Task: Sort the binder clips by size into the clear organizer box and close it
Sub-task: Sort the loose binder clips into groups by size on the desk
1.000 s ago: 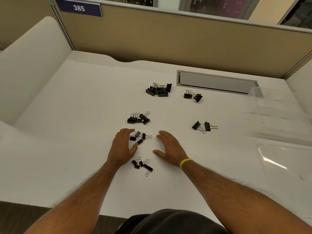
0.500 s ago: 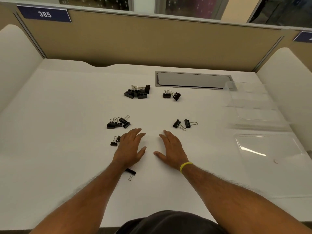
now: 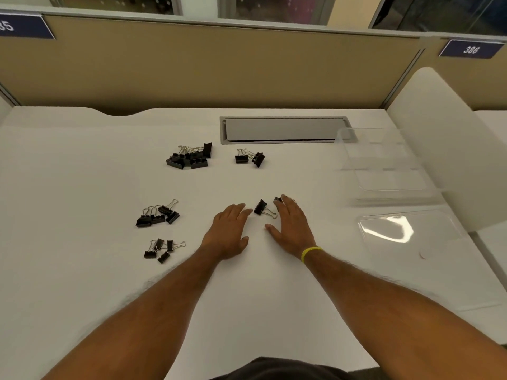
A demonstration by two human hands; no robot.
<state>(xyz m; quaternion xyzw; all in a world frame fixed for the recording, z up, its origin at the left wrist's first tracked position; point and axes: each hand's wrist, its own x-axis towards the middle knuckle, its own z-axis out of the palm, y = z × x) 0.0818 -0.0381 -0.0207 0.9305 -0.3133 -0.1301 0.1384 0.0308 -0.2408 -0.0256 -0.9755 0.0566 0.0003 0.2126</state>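
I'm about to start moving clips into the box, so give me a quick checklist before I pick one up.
1. Clear box open: ok; lid lies apart in front of it.
2. Box dividers visible: cannot tell.
3. Both hands free: ok; left hand and right hand lie flat.
4. Clip within reach: ok; one clip lies between the hands.
5. Clips grouped in piles: ok.

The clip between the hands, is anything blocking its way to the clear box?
Nothing visible does. The clip lies on the white desk between the left hand and right hand. Only bare desk lies between it and the open clear box on the right.
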